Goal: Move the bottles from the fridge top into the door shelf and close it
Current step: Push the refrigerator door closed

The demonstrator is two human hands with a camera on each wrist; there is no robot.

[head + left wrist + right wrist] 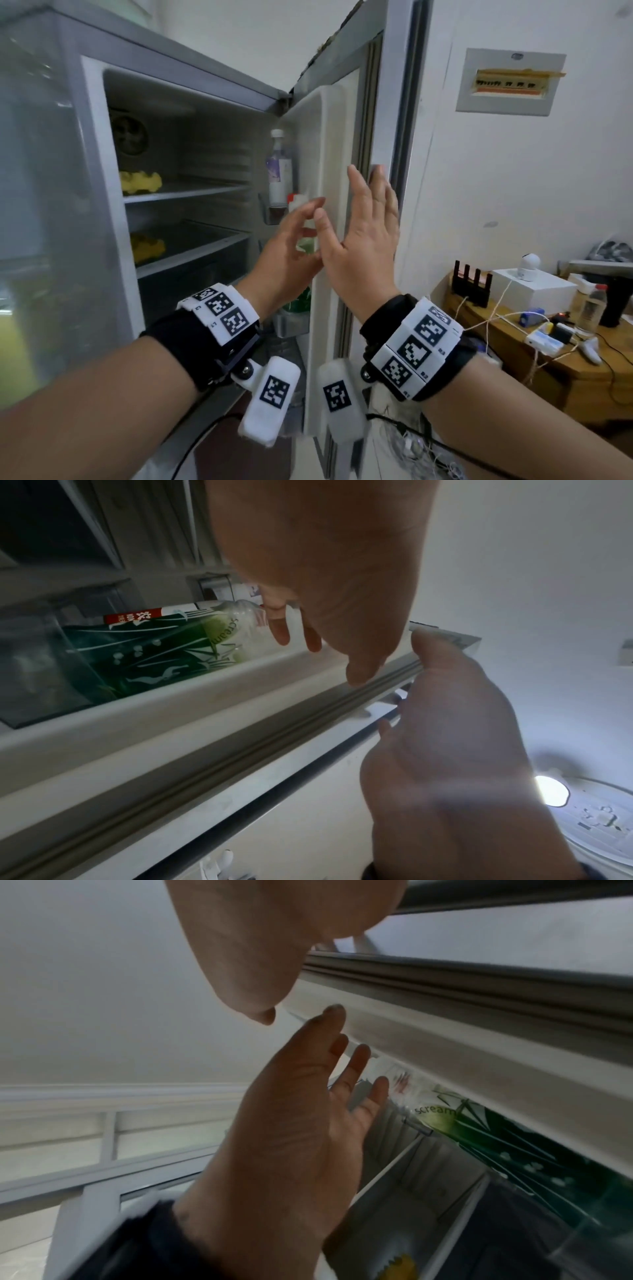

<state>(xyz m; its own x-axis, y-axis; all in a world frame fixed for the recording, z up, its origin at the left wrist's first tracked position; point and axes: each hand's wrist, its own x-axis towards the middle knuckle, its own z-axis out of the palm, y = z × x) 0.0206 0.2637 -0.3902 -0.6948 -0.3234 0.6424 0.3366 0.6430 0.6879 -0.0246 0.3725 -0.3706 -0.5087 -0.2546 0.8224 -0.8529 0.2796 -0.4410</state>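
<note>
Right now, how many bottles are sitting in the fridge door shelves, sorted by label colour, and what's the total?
Purple-label bottle, upper door shelf: 1
Green-label bottle, door shelf below it, near the left hand: 1
Total in view in the door: 2
The hands hide part of the door, so others cannot be ruled out.

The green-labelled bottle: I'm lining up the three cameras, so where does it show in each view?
Head: the green-labelled bottle sits at centre in the door shelf, mostly hidden behind the left hand.
Left wrist: left of centre, lying across the frame beyond the fingers.
Right wrist: lower right, under the door's white edge.
Shared landmark: the grey door seal.
</note>
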